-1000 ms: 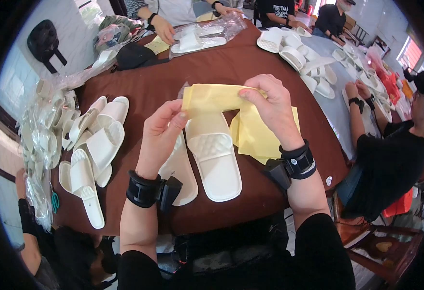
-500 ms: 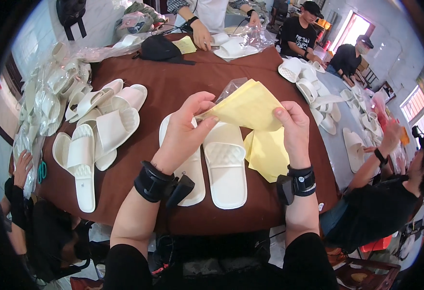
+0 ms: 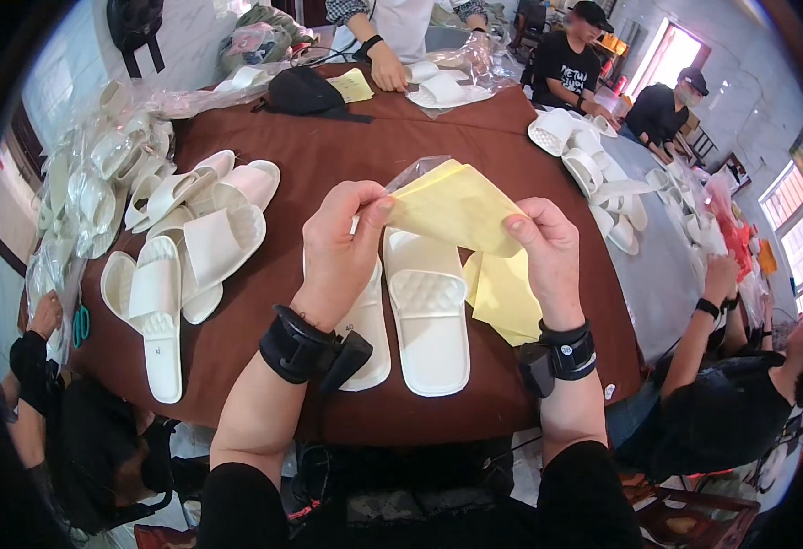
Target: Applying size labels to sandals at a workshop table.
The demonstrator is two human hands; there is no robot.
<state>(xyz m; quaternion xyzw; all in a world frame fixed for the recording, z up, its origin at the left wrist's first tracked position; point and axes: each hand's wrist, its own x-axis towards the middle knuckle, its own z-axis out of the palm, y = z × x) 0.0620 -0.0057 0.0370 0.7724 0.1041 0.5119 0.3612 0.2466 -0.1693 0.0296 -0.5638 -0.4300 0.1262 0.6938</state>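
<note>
Yellow paper sheets (image 3: 456, 209) are stretched between my hands above the table. My left hand (image 3: 339, 256) pinches their left end with thumb and fingers, and my right hand (image 3: 549, 261) pinches the right end. A clear plastic film (image 3: 417, 172) shows behind the paper's upper left edge. Below lies a white slipper (image 3: 429, 343), toe strap pointing away from me. Its mate (image 3: 367, 352) lies to its left, partly hidden by my left hand and wrist strap. More yellow sheets (image 3: 504, 297) rest on the table under my right hand.
A brown cloth (image 3: 328, 137) covers the table. Several white slippers (image 3: 156, 311) are piled on the left, beside bagged slippers (image 3: 99, 183) and teal scissors (image 3: 80, 326). A black cap (image 3: 302, 91) lies at the back. Co-workers surround the tables; more slippers (image 3: 584, 169) lie on the right.
The paper has swung slightly left and down at its right end, and my left hand has turned more upright. On the right, a co-worker's raised arm has lowered.
</note>
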